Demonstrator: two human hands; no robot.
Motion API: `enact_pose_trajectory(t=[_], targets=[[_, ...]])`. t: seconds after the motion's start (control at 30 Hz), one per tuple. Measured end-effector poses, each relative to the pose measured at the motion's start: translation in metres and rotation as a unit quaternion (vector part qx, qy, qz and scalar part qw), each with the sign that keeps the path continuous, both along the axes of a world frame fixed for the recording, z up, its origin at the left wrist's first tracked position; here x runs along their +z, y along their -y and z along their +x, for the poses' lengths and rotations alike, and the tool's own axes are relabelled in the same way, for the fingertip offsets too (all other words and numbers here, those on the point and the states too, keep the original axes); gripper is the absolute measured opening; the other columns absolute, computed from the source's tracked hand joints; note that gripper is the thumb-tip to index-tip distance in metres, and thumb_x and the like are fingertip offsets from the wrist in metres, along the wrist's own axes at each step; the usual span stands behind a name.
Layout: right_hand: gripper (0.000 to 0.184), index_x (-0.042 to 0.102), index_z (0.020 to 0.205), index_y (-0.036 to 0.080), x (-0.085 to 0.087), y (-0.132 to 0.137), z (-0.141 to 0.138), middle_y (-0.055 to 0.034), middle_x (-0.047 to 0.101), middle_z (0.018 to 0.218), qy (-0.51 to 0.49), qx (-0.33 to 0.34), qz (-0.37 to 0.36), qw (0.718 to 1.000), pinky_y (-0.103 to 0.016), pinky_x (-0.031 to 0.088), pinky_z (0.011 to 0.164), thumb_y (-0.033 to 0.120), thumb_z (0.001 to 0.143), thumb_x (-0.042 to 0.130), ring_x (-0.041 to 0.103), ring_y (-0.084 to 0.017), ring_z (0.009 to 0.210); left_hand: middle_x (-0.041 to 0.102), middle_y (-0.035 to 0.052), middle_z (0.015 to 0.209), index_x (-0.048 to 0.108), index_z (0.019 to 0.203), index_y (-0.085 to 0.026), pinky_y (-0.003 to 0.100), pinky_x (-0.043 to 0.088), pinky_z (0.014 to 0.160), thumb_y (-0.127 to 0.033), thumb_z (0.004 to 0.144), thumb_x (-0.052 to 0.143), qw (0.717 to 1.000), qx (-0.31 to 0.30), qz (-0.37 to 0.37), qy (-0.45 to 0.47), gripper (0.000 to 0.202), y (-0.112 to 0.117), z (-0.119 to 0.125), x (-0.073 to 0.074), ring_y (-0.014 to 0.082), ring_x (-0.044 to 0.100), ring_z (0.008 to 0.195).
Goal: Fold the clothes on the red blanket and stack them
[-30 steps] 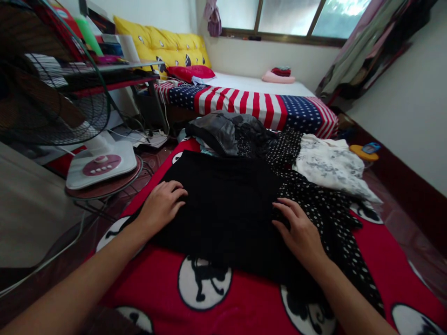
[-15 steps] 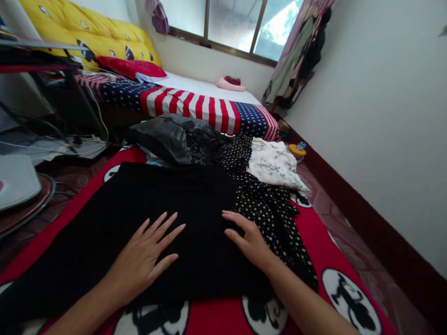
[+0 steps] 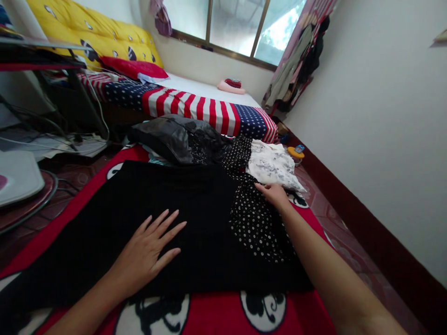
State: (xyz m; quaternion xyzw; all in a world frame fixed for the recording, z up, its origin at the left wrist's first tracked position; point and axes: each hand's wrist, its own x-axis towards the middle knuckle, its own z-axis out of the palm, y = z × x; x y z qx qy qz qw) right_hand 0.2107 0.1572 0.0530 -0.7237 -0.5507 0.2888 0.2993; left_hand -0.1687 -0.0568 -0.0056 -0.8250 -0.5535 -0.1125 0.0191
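Observation:
A black garment lies spread flat, and my left hand rests on it palm down, its fingers stretched and apart. Beside it on the right is a black garment with white polka dots, gathered in folds and partly against the black one. My right hand is at the upper edge of the dotted garment, fingers closed together on its cloth; the fingertips' exact hold is partly hidden. Just past that hand lies a white floral garment.
A dark shiny jacket is heaped at the far side of the red blanket. Beyond stands a bed with a flag-patterned cover. A white stool seat and cables are at left; a yellow-lidded container sits near the right wall.
My right hand has moved from the black garment up and right onto the dotted garment. The dotted cloth's lower part has shifted, showing more black fabric at lower right. My left hand stays put.

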Motion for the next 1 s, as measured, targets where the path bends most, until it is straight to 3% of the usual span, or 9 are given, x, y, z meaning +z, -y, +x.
enact_pose_trajectory(t=[0.13,0.43,0.6,0.67,0.73,0.77,0.83,0.9,1.0], targets=[[0.018,0.056,0.057,0.02,-0.002,0.004,-0.006,0.0019,0.054,0.047,-0.117,-0.058,0.073,0.989,-0.024,0.047,0.051,0.029,0.066,0.068,0.058,-0.015,0.052,0.025,-0.0013,0.159,0.024,0.15,-0.043,0.054,0.029,0.113,-0.056,0.093,0.044,1.0,-0.002,0.001,0.009,0.062,0.0,0.0,0.0,0.0297,0.03,0.144],[0.017,0.038,0.063,0.026,0.011,0.033,0.025,0.0042,0.049,0.056,-0.329,-0.136,0.245,0.902,-0.029,0.057,0.06,0.036,0.067,0.051,0.057,-0.015,0.059,0.03,0.0014,0.158,0.031,0.148,-0.04,0.055,0.028,0.115,-0.056,0.091,0.047,0.998,-0.001,0.0,0.058,0.061,0.002,-0.001,-0.004,0.0303,0.031,0.144],[0.015,0.044,0.074,0.024,0.039,0.063,-0.011,0.0036,0.057,0.075,-0.326,-0.121,0.375,0.859,-0.029,0.055,0.076,0.035,0.073,0.055,0.061,-0.015,0.077,0.028,0.0053,0.159,0.028,0.151,-0.033,0.05,0.03,0.116,-0.051,0.092,0.049,0.973,0.06,0.003,0.224,0.065,0.003,-0.003,0.003,0.0281,0.035,0.142],[0.014,0.051,0.078,0.024,0.051,0.093,-0.042,0.0017,0.061,0.083,-0.216,-0.029,0.41,0.886,-0.031,0.053,0.082,0.035,0.079,0.058,0.063,-0.017,0.085,0.03,0.0079,0.158,0.027,0.151,-0.03,0.05,0.032,0.116,-0.05,0.092,0.049,0.923,0.108,0.011,0.37,0.066,0.004,-0.005,0.011,0.0289,0.038,0.14],[0.011,0.058,0.082,0.023,0.059,0.127,-0.071,-0.0028,0.065,0.098,-0.065,0.157,0.375,0.911,-0.035,0.05,0.09,0.034,0.083,0.061,0.063,-0.021,0.099,0.033,0.0096,0.157,0.024,0.151,-0.03,0.051,0.035,0.113,-0.053,0.093,0.044,0.832,0.144,0.01,0.536,0.065,0.009,-0.01,0.022,0.0293,0.044,0.136],[0.01,0.062,0.086,0.024,0.06,0.141,-0.08,-0.0053,0.065,0.113,-0.004,0.26,0.345,0.902,-0.037,0.048,0.095,0.033,0.084,0.063,0.061,-0.023,0.109,0.035,0.0091,0.156,0.023,0.152,-0.031,0.051,0.038,0.111,-0.056,0.094,0.038,0.776,0.157,0.004,0.611,0.065,0.013,-0.012,0.028,0.0293,0.046,0.134],[0.009,0.067,0.091,0.024,0.054,0.161,-0.086,-0.0067,0.056,0.137,0.056,0.373,0.3,0.876,-0.039,0.044,0.103,0.031,0.086,0.062,0.054,-0.025,0.124,0.04,0.0049,0.153,0.023,0.15,-0.036,0.052,0.045,0.107,-0.064,0.093,0.029,0.669,0.19,-0.013,0.718,0.064,0.022,-0.019,0.038,0.0296,0.049,0.132],[0.01,0.068,0.092,0.024,0.041,0.164,-0.073,-0.0071,0.052,0.142,0.057,0.355,0.284,0.889,-0.041,0.041,0.107,0.029,0.089,0.059,0.053,-0.025,0.127,0.047,0.0017,0.149,0.029,0.148,-0.037,0.05,0.048,0.105,-0.07,0.09,0.029,0.595,0.236,-0.023,0.768,0.067,0.032,-0.027,0.043,0.0301,0.049,0.132],[0.011,0.067,0.092,0.023,0.017,0.149,-0.038,-0.0092,0.062,0.131,0.046,0.238,0.271,0.932,-0.045,0.041,0.107,0.029,0.087,0.06,0.058,-0.025,0.121,0.05,0.0025,0.146,0.033,0.146,-0.035,0.048,0.045,0.109,-0.064,0.086,0.048,0.577,0.303,-0.025,0.758,0.069,0.043,-0.038,0.038,0.0307,0.049,0.132]])
